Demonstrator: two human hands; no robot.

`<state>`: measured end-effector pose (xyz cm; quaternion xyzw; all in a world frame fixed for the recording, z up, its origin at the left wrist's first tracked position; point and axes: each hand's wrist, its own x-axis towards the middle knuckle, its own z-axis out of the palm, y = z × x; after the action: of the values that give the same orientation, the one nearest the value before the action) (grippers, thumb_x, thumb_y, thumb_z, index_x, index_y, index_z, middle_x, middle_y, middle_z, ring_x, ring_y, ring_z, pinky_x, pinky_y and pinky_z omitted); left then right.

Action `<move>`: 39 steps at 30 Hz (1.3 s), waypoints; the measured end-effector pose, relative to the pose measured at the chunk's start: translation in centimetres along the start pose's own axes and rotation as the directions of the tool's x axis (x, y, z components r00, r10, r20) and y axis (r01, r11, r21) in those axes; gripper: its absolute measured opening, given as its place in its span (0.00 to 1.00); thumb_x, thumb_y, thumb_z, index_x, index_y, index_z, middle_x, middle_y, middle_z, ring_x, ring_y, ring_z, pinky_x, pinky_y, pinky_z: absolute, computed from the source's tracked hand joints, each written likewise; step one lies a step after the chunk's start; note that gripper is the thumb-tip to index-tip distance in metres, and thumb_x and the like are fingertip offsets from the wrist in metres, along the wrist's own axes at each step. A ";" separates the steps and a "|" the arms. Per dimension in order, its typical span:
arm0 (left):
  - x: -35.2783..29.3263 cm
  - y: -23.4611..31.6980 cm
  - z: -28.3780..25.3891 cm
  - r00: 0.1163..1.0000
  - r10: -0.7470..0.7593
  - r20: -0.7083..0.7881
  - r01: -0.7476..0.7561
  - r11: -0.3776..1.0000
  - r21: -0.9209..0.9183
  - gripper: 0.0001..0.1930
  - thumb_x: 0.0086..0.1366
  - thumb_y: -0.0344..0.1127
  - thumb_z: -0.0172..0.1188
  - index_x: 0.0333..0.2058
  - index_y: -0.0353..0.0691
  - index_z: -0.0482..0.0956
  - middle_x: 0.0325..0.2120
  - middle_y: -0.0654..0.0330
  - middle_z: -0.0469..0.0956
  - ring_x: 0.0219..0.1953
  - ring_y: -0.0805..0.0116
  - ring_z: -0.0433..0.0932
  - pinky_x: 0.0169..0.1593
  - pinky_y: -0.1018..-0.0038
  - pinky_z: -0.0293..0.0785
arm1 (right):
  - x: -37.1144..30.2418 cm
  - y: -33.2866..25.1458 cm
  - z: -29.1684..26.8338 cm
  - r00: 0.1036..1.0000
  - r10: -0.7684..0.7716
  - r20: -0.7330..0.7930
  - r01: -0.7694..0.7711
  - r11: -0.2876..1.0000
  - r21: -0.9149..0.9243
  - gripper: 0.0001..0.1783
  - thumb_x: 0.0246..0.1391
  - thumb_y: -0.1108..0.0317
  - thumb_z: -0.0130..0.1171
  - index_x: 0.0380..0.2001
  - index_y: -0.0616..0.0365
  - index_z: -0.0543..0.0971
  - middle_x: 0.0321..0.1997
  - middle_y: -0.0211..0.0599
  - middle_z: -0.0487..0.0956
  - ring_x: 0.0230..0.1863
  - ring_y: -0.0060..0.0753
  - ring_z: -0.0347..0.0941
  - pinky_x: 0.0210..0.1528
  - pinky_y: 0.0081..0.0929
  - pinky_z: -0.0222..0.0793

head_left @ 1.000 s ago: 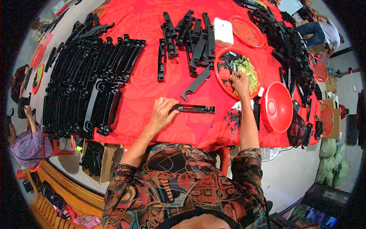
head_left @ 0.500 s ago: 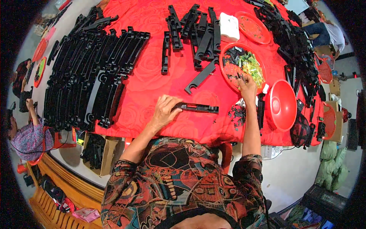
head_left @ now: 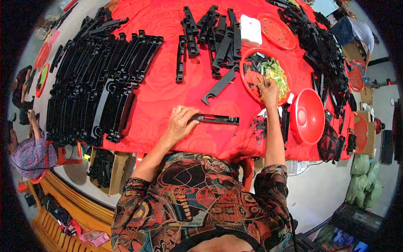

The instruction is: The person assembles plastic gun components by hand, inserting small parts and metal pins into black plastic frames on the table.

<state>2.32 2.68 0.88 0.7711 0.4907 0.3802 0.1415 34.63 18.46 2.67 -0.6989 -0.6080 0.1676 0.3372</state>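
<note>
My left hand [head_left: 181, 122] is closed round the left end of a long black plastic bar [head_left: 218, 119], which lies crosswise near the front of the table. Reaching over a round red tray [head_left: 244, 86], my right hand [head_left: 270, 91] has its fingers pinched together. Something thin shows at its fingertips, too small to name. Small black pieces [head_left: 257, 62] sit in the tray's left part, and a heap of small yellow-green pieces [head_left: 275, 73] fills its right part, beside my fingers.
Many black bars [head_left: 84, 88] stand in rows at left; a looser pile [head_left: 220, 35] lies at the back. An upturned-looking red bowl [head_left: 310, 116], a white box [head_left: 250, 31] and another red tray [head_left: 289, 44] are at right. Tiny black bits [head_left: 259, 128] lie beside my right forearm. A person [head_left: 35, 155] sits at left.
My right hand has shifted slightly over the tray toward the yellow-green pieces. My left hand keeps its hold on the black bar. The whole view has moved a little.
</note>
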 end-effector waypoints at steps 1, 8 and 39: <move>0.0 0.0 0.0 1.000 0.003 -0.007 -0.003 1.000 -0.001 0.18 0.48 0.34 0.65 0.40 0.40 0.76 0.35 0.58 0.76 0.38 0.59 0.71 0.39 0.66 0.64 | -0.1 -0.3 -0.2 1.000 0.011 0.011 -0.011 0.999 -0.038 0.16 0.38 0.63 0.67 0.19 0.64 0.74 0.19 0.46 0.74 0.23 0.43 0.71 0.28 0.39 0.64; -0.2 0.0 -0.1 1.000 0.001 -0.001 -0.001 1.000 -0.005 0.18 0.48 0.34 0.65 0.40 0.40 0.76 0.35 0.58 0.76 0.38 0.60 0.71 0.40 0.66 0.64 | 1.9 -0.4 -0.3 0.998 -0.035 -0.060 0.031 0.997 -0.066 0.15 0.41 0.60 0.61 0.21 0.64 0.76 0.21 0.51 0.76 0.25 0.52 0.73 0.30 0.41 0.66; -1.3 2.0 -1.0 0.989 0.112 -0.093 -0.101 0.988 0.116 0.18 0.45 0.37 0.66 0.36 0.41 0.76 0.38 0.58 0.72 0.40 0.59 0.70 0.44 0.63 0.62 | -16.4 -9.0 0.6 0.834 -0.442 0.332 0.375 0.893 0.248 0.07 0.48 0.73 0.57 0.34 0.59 0.76 0.30 0.43 0.75 0.31 0.45 0.74 0.33 0.35 0.71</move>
<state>2.60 0.43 2.11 0.7830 0.4756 0.3974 0.0531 24.27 3.12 5.43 -0.4747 -0.7801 0.2754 0.3005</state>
